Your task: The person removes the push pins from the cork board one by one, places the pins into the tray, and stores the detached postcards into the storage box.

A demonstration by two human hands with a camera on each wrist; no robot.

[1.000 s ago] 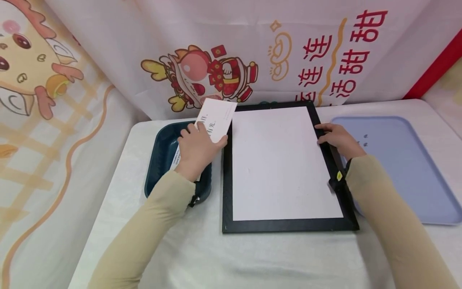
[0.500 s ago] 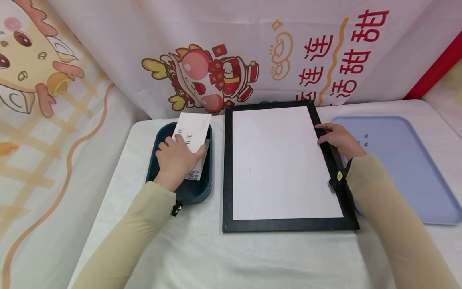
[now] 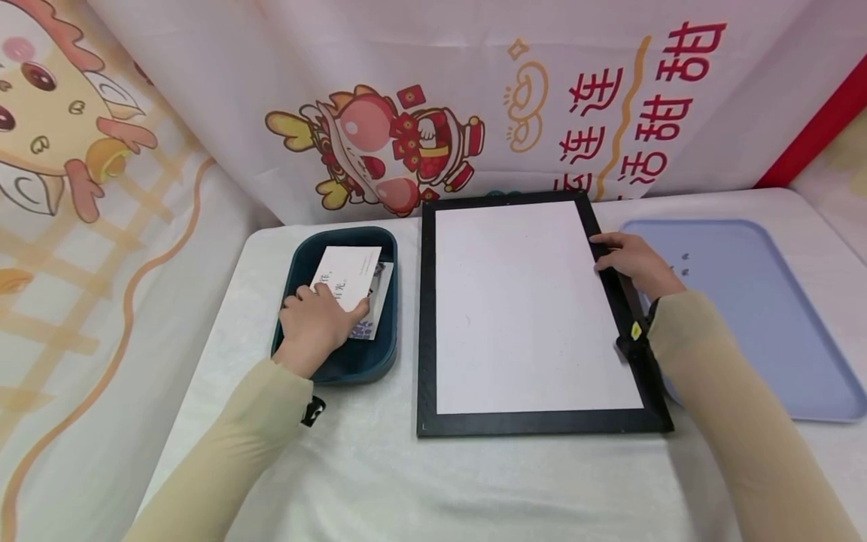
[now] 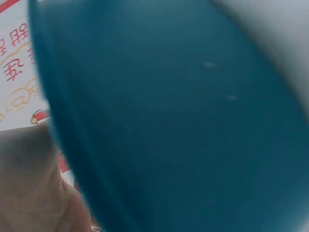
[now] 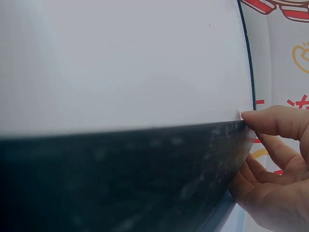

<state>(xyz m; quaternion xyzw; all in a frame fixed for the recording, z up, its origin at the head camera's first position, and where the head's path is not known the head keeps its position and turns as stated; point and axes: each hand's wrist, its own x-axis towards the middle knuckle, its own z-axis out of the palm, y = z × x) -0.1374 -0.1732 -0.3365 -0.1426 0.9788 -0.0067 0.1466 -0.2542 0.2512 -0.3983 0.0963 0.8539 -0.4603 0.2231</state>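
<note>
A white card (image 3: 355, 269) printed with dark characters is between the thumb and fingers of my left hand (image 3: 315, 320), inside the dark teal basket (image 3: 379, 363). Under it, partly covered, lies another card (image 3: 382, 301) with a dark and purple picture. The basket's outer wall (image 4: 183, 125) fills most of the left wrist view, and the hand's fingertips are hidden there. My right hand (image 3: 640, 265) pinches the right side of a black-rimmed picture frame (image 3: 542, 424) with a white panel. In the right wrist view, the thumb is on the top edge and the fingers curl below.
A light blue tray (image 3: 752, 324) lies right of the picture frame, partly behind the right hand and sleeve. White cloth (image 3: 515, 489) covers the table. A printed curtain (image 3: 474, 45) hangs directly behind the frame and basket.
My left hand has brought the white card left and down from the basket's upper right into the basket, over the other card. The right hand and picture frame stay in place.
</note>
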